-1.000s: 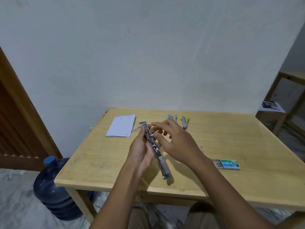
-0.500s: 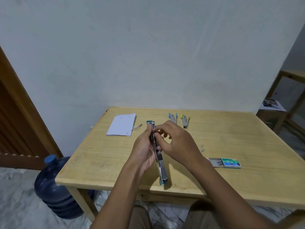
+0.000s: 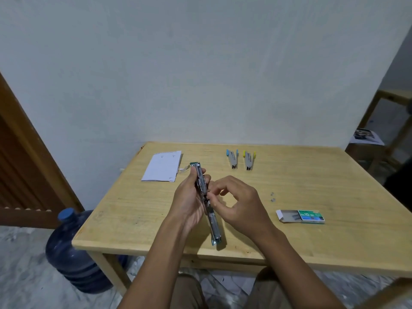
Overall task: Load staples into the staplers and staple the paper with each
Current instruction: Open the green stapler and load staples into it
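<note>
My left hand (image 3: pixel 187 202) grips a green stapler (image 3: pixel 206 204) that is swung fully open, a long metal strip held above the wooden table (image 3: pixel 289 241). My right hand (image 3: pixel 239 202) pinches at the stapler's middle with thumb and forefinger; whether staples are between them I cannot tell. A blue stapler (image 3: pixel 232 158) and a yellow stapler (image 3: pixel 249 159) lie side by side at the back of the table. A folded white paper (image 3: pixel 162 166) lies at the back left. An open green staple box (image 3: pixel 301 216) sits on the right, with a few loose staple bits (image 3: pixel 272 196) nearby.
A blue water jug (image 3: pixel 71 253) stands on the floor by the table's left front leg. A brown wooden door (image 3: pixel 20 166) is at the left. Another wooden table (image 3: pixel 392 121) with a picture sheet stands at the right. My knees are under the front edge.
The open stapler turned from slanted to nearly straight away from me. My right hand slid from its far end down to its middle and now pinches there.
</note>
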A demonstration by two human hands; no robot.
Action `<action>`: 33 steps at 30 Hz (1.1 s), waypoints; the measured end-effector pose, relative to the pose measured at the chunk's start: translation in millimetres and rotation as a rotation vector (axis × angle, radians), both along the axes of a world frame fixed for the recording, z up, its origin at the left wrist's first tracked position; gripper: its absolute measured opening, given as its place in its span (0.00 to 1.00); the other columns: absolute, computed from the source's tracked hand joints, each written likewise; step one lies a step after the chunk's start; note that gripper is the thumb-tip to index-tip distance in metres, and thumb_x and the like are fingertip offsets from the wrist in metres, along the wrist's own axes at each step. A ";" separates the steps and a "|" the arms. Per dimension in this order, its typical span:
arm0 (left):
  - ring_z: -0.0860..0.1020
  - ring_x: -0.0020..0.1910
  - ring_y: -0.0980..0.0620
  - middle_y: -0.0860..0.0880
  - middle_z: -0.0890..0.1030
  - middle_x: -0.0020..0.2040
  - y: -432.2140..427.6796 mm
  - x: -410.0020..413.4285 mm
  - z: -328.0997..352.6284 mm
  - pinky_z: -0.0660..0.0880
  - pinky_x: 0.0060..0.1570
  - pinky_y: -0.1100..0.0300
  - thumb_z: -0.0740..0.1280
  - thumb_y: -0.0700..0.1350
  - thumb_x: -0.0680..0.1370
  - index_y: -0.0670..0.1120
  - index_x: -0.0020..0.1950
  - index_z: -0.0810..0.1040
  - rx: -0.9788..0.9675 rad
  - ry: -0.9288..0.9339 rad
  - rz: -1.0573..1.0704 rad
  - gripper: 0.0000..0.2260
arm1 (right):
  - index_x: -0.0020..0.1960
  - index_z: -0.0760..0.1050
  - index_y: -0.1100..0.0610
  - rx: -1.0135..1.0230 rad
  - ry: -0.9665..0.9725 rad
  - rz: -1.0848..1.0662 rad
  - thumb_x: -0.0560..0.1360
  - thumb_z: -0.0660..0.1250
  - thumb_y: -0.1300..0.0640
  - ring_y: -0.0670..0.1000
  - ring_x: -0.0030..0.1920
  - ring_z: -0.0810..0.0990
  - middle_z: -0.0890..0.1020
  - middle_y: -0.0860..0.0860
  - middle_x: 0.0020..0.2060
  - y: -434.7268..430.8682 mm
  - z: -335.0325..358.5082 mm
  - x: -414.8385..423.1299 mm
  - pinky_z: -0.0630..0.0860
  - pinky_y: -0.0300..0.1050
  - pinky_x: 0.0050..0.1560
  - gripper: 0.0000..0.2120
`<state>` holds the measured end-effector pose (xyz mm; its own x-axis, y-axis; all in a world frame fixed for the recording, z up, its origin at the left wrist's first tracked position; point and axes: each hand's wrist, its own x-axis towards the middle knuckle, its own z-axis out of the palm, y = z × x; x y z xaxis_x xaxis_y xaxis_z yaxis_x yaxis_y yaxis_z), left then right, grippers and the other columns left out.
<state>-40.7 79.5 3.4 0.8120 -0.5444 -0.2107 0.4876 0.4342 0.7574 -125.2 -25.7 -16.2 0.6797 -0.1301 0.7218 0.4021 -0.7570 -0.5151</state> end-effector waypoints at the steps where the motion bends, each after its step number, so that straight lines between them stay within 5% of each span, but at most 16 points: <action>1: 0.71 0.27 0.52 0.49 0.72 0.33 0.1 0.7 0.6 0.71 0.32 0.57 0.57 0.53 0.83 0.44 0.51 0.72 -0.022 0.005 -0.001 0.14 | 0.44 0.79 0.59 0.006 -0.006 0.011 0.72 0.73 0.64 0.45 0.43 0.80 0.81 0.48 0.41 0.5 -2.3 -1.4 0.78 0.47 0.43 0.04; 4: 0.71 0.27 0.51 0.48 0.72 0.32 -0.5 3.2 -1.9 0.68 0.37 0.54 0.57 0.53 0.84 0.43 0.52 0.71 -0.009 -0.013 -0.015 0.13 | 0.47 0.79 0.56 0.092 0.032 0.033 0.73 0.71 0.60 0.45 0.44 0.81 0.82 0.46 0.42 1.6 -6.9 -5.1 0.78 0.49 0.46 0.04; 7: 0.74 0.39 0.47 0.45 0.74 0.36 0.1 2.0 -3.3 0.76 0.39 0.54 0.58 0.54 0.83 0.42 0.54 0.74 0.069 -0.075 -0.043 0.15 | 0.56 0.77 0.46 0.244 0.145 -0.016 0.76 0.68 0.52 0.48 0.48 0.81 0.82 0.43 0.44 2.6 -4.2 -1.9 0.77 0.47 0.49 0.09; 11: 0.84 0.52 0.44 0.39 0.84 0.55 -0.9 -4.2 -1.7 0.81 0.39 0.53 0.58 0.54 0.83 0.39 0.63 0.77 0.112 -0.120 -0.093 0.20 | 0.70 0.72 0.42 0.210 0.231 -0.128 0.78 0.63 0.43 0.44 0.47 0.76 0.76 0.40 0.46 5.9 2.0 9.0 0.75 0.39 0.47 0.20; 15: 0.83 0.51 0.47 0.41 0.84 0.55 0.0 -7.2 0.1 0.81 0.41 0.53 0.58 0.54 0.83 0.41 0.58 0.80 0.135 -0.202 -0.103 0.19 | 0.71 0.71 0.44 0.312 0.282 -0.095 0.80 0.63 0.44 0.44 0.50 0.75 0.73 0.42 0.47 13.0 2.8 12.2 0.74 0.38 0.47 0.21; 17: 0.79 0.52 0.44 0.38 0.81 0.52 -0.2 -6.8 -0.6 0.81 0.50 0.48 0.59 0.54 0.83 0.41 0.54 0.82 0.150 -0.230 -0.094 0.19 | 0.70 0.72 0.44 0.404 0.306 -0.066 0.80 0.63 0.45 0.45 0.51 0.76 0.73 0.43 0.47 16.1 2.7 13.0 0.75 0.40 0.50 0.19; 19: 0.72 0.51 0.43 0.39 0.77 0.49 0.0 -6.4 -1.2 0.79 0.48 0.50 0.60 0.53 0.83 0.44 0.48 0.83 0.149 -0.229 -0.092 0.18 | 0.69 0.73 0.43 0.450 0.333 -0.053 0.79 0.63 0.44 0.45 0.50 0.76 0.72 0.43 0.47 18.0 3.6 12.1 0.75 0.41 0.51 0.19; 22: 0.70 0.52 0.44 0.39 0.75 0.50 1.1 -4.9 -1.7 0.75 0.51 0.48 0.60 0.54 0.83 0.42 0.53 0.81 0.157 -0.226 -0.090 0.17 | 0.69 0.73 0.41 0.429 0.367 -0.070 0.79 0.62 0.42 0.45 0.46 0.77 0.72 0.44 0.47 17.5 3.7 9.7 0.75 0.44 0.51 0.19; 27: 0.70 0.32 0.51 0.42 0.69 0.38 -0.9 -4.5 -2.2 0.74 0.34 0.60 0.58 0.53 0.83 0.36 0.58 0.78 0.174 -0.314 -0.122 0.21 | 0.65 0.77 0.41 0.559 0.284 -0.081 0.78 0.63 0.41 0.50 0.44 0.81 0.73 0.45 0.47 18.1 5.9 9.0 0.79 0.48 0.51 0.17; 33: 0.66 0.31 0.51 0.47 0.70 0.32 -4.6 -5.0 -4.7 0.72 0.35 0.60 0.57 0.53 0.84 0.40 0.49 0.78 0.201 -0.386 -0.113 0.18 | 0.63 0.80 0.50 0.782 0.235 -0.007 0.81 0.63 0.54 0.44 0.36 0.78 0.74 0.50 0.44 22.5 10.9 9.4 0.80 0.51 0.53 0.13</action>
<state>-45.7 74.9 -1.3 0.7900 -0.6130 -0.0149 0.1886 0.2198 0.9571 -115.8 -3.2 -5.4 0.7995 -0.5418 0.2593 0.2146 -0.1455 -0.9658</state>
